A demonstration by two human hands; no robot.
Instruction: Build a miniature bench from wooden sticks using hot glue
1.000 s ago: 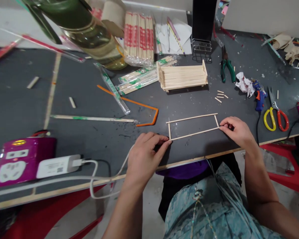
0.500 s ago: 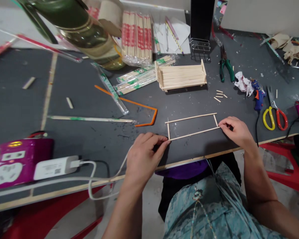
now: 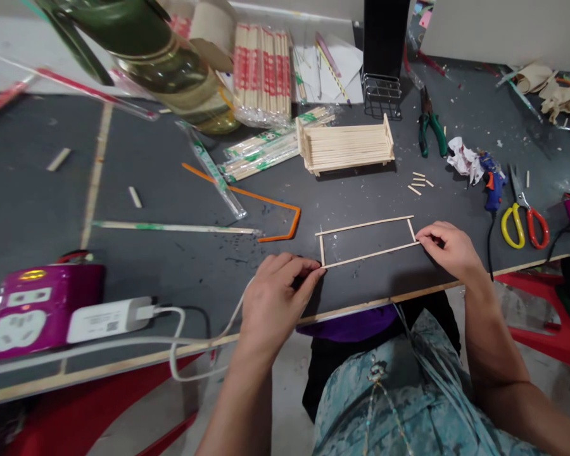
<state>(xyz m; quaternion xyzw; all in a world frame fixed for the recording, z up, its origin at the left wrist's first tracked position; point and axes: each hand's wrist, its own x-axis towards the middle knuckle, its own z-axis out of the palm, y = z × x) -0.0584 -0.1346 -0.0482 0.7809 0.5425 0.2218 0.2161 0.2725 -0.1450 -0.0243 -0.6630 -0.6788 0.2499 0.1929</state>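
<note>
A narrow rectangle of thin wooden sticks lies flat on the dark table, its near long stick running between my two hands. My left hand pinches that stick's left end between thumb and fingers. At the other end, my right hand pinches the same stick near the corner. The far long stick runs roughly parallel, with a short stick at the left and another short stick at the right between the two. Behind them stands a small stick-built bench-like model.
Right of the model lie several short stick pieces, green-handled pliers, a blue glue gun and scissors. Wrapped chopsticks, a large bottle and an orange bent strip are at left, with a purple power socket.
</note>
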